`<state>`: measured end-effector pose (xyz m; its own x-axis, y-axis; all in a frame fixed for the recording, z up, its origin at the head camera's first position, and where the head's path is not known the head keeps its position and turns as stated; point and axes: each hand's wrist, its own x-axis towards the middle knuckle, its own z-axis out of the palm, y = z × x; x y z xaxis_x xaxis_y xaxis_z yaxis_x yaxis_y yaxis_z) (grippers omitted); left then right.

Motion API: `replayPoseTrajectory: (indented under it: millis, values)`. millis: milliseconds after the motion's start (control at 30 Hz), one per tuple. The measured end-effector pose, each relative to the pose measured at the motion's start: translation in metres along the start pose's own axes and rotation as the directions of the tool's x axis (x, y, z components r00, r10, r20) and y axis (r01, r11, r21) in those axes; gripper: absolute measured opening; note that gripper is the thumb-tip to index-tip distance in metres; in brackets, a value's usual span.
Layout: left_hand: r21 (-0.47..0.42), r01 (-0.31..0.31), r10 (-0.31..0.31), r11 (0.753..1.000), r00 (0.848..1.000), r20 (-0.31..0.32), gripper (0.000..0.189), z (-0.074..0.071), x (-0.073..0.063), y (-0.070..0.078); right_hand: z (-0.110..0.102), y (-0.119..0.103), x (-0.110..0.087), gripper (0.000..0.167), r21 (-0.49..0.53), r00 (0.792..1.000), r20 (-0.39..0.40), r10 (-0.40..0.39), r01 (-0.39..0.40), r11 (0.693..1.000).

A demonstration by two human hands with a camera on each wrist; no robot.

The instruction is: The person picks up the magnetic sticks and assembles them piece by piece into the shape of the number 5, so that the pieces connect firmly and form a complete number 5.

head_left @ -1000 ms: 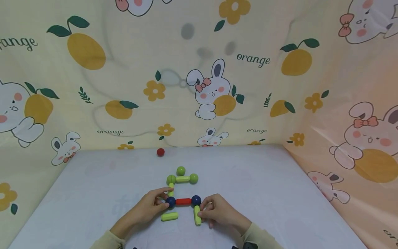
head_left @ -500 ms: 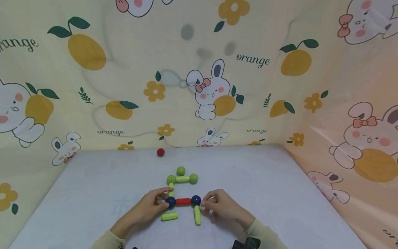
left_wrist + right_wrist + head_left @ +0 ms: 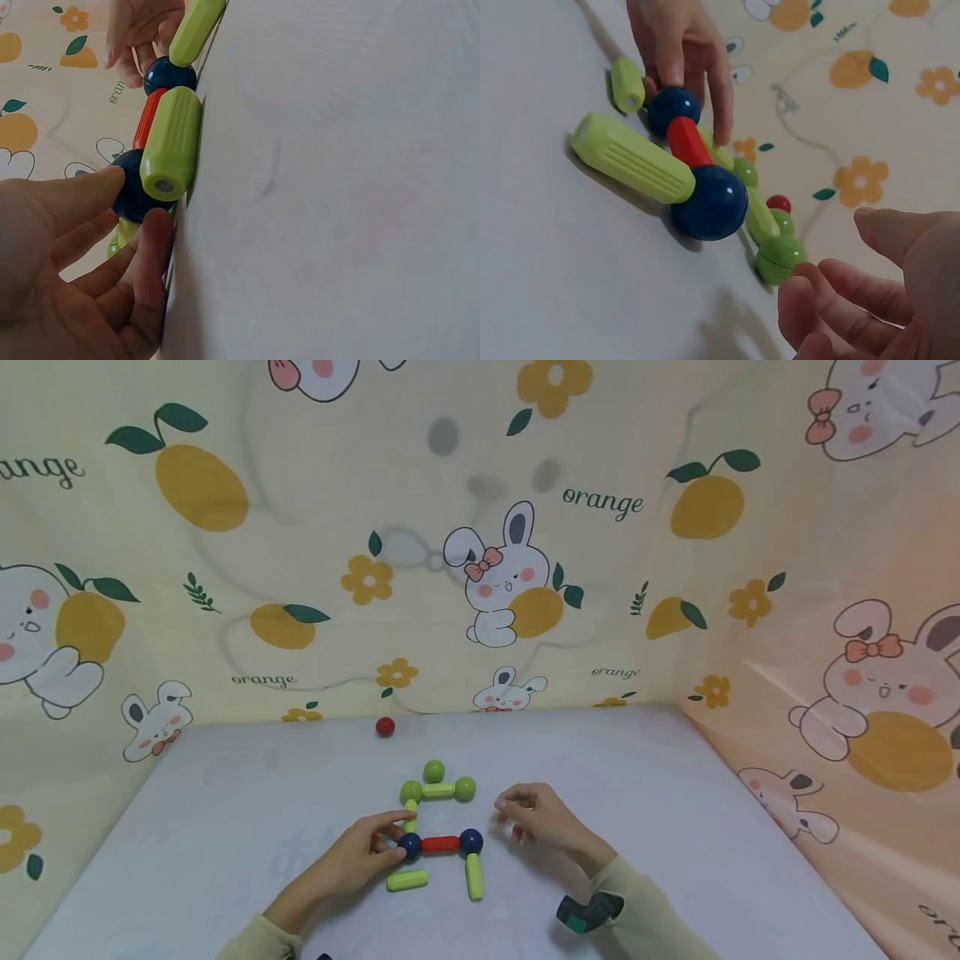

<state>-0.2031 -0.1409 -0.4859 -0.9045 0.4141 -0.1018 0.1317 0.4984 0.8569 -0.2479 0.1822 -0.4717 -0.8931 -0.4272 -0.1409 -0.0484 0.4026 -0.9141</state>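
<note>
On the white table lies a shape of magnetic rods and balls. My left hand (image 3: 356, 860) pinches its left dark blue ball (image 3: 409, 847) between thumb and fingers. A red rod (image 3: 440, 844) joins that ball to a second dark blue ball (image 3: 471, 841), from which a light green rod (image 3: 474, 878) points toward me. Behind the left ball, another green rod (image 3: 411, 814) leads to a green ball (image 3: 411, 792). A further rod (image 3: 438, 791) connects this to another green ball (image 3: 465, 788). My right hand (image 3: 547, 822), fingers loosely bent, hovers right of the shape with nothing in it.
One light green rod (image 3: 407, 881) lies separate, in front of the left blue ball. A green ball (image 3: 433, 771) sits just behind the rear rod. Near the table's back edge rests a red ball (image 3: 385, 727). A printed cloth (image 3: 315, 543) hangs behind.
My right hand has let go of the light green rod under the right blue ball and moved away, back and to the right. The left hand stays on its ball.
</note>
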Motion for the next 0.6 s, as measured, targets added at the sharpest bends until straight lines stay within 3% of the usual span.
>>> replayPoseTrajectory:
  millis: [100,333,600]
  values:
    - [-0.002,-0.002,0.002,1.000,1.000,0.003,0.050,-0.001,0.000,0.000,0.004,0.002,0.004,0.033,-0.013,1.000,0.013,-0.009,0.009,1.000]
    - [-0.011,0.007,-0.007,1.000,1.000,0.004,0.050,-0.002,-0.002,0.002,0.020,0.007,0.005,0.029,-0.030,0.989,0.143,-0.037,0.042,0.999]
    - [-0.019,0.008,-0.008,1.000,0.999,0.041,0.053,-0.007,-0.003,0.000,0.030,0.006,0.004,0.028,-0.076,0.986,0.142,-0.083,0.094,0.993]
